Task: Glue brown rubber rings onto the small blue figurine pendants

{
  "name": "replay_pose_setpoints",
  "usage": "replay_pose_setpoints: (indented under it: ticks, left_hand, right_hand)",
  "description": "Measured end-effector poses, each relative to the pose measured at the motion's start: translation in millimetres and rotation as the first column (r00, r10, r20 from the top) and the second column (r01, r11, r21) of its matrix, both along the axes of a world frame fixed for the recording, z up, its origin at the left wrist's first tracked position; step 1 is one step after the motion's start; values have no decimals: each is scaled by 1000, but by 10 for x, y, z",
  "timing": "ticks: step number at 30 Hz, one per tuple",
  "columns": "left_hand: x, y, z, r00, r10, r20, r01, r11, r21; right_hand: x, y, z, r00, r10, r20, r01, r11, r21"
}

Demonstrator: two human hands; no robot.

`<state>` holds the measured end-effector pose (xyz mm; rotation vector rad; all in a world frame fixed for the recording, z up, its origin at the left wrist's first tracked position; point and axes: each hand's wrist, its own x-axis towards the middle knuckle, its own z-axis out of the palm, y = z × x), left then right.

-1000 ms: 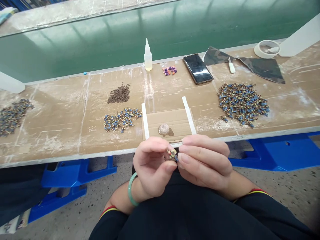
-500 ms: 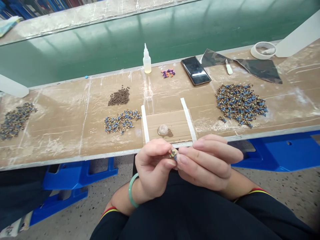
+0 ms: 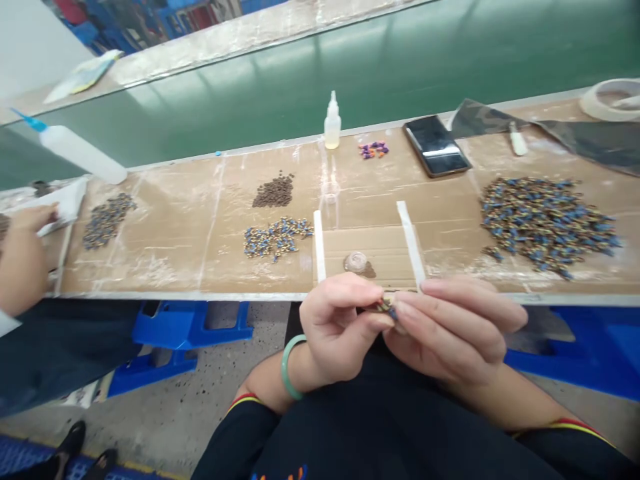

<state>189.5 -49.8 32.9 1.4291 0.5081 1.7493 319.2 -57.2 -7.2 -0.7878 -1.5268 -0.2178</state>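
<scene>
My left hand (image 3: 336,328) and my right hand (image 3: 453,332) meet over my lap, just below the bench edge. Both pinch one small blue-and-brass part (image 3: 386,309) between their fingertips. A green bangle sits on my left wrist. Straight ahead on the bench (image 3: 165,227) lies a small round clear dish (image 3: 356,261) between two white strips. A small heap of blue-and-brass parts (image 3: 275,238) lies left of the strips. A much larger heap (image 3: 545,220) lies to the right. A pile of small brown pieces (image 3: 275,192) sits further back.
A glue bottle (image 3: 332,123), a few purple and orange bits (image 3: 373,149), a phone (image 3: 437,146), dark camouflage fabric (image 3: 575,133) and a tape roll (image 3: 613,99) line the back. Another person's hand (image 3: 23,257) works at the far left beside a further heap (image 3: 107,215) and a squeeze bottle (image 3: 75,152).
The view has swung left, bringing another person's hand and a squeeze bottle into sight. My hands stay together pinching the small part, held slightly lower against my lap.
</scene>
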Motion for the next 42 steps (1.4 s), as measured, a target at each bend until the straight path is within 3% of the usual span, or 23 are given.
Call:
replay_pose_setpoints:
  ticks: [1,3,6,8,10,13,14,16,21,27,34,42]
  left_hand:
    - [-13,21,-2,998,55,-21,-54,998,33]
    - [-57,62,11,982,168,-83,-160,983,94]
    - [-138,102,60,937,292,-191,-265,952,154]
    - [-181,122,89,913,336,-231,-303,938,166]
    - [-206,138,101,912,326,-248,-295,943,155]
    - [-207,142,91,938,247,-245,-228,968,103]
    - [-200,138,84,944,227,-241,-213,973,86]
    - [-181,128,70,952,206,-228,-199,979,54]
    - [-162,122,47,942,255,-219,-248,967,57]
    - [-176,125,45,909,290,-301,-264,957,124]
    - [-189,148,79,825,403,-395,-309,909,281]
    - [-235,133,17,744,514,-428,-387,852,351]
  right_hand:
    - [11,50,112,996,-54,67,47,993,105]
    - [2,132,281,985,-89,146,65,985,162]
    - [-82,150,412,994,-28,108,28,1000,7]
    - [-145,112,456,996,91,-20,-93,980,-178]
    - [-182,70,493,932,249,-262,-338,858,-387]
    - [-189,23,554,697,296,-653,-678,570,-465]
    - [-185,11,575,628,267,-731,-735,512,-445]
    - [-179,-12,613,541,221,-811,-794,453,-406]
    - [-179,-51,668,454,194,-870,-850,387,-357]
    - [-149,-56,704,435,154,-887,-863,352,-362]
    - [-100,-65,709,391,146,-909,-892,302,-336]
    - [-134,-77,707,286,26,-958,-935,224,-274]
